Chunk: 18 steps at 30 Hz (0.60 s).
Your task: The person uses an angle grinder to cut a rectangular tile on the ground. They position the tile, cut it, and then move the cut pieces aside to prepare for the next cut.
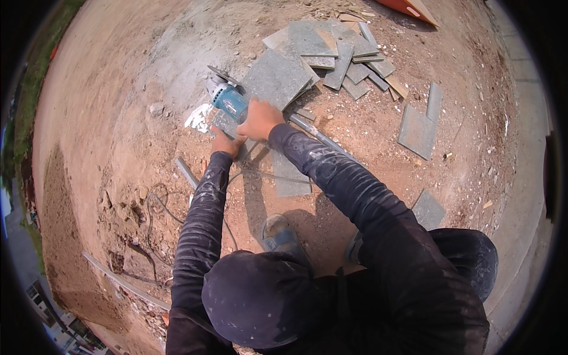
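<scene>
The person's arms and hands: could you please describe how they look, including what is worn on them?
The left hand and right hand are without gloves. The left sleeve and right sleeve are long, dark, almost black, and wrinkled along the forearms. Pale, dusty smears mark both. No clear print is visible on them.

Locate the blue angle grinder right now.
In the head view, the blue angle grinder is upper left of centre, in the right hand, beside the large grey tile.
</scene>
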{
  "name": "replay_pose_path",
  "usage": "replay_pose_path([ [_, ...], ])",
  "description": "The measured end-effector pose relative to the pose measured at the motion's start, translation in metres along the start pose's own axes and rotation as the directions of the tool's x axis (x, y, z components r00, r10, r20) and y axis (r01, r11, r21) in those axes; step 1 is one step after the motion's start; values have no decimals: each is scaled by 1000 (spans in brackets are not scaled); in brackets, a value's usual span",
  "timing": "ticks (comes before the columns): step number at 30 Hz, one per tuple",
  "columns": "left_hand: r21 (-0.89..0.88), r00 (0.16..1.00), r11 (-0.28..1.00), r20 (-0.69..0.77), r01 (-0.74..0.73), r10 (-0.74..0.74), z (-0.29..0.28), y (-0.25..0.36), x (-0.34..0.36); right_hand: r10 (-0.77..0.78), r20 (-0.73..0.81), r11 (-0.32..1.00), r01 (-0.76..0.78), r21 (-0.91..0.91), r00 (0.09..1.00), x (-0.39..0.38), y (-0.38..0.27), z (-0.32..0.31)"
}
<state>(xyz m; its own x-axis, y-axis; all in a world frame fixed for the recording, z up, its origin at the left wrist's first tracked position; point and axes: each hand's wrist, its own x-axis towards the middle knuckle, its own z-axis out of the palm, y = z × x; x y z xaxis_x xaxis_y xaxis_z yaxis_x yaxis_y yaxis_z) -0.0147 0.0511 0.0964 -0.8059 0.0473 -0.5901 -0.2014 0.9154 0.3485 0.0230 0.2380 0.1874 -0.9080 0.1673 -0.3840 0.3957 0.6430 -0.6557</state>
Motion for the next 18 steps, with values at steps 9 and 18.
replay_pose_path([
  [9,0,1000,1000,-19,-20,20,0,3,-3,7,17,1000,-7,15,1000,1,1,-1],
  [18,-7,999,1000,-16,-29,29,0,0,-2,9,37,1000,-10,15,999,2,1,-2],
])
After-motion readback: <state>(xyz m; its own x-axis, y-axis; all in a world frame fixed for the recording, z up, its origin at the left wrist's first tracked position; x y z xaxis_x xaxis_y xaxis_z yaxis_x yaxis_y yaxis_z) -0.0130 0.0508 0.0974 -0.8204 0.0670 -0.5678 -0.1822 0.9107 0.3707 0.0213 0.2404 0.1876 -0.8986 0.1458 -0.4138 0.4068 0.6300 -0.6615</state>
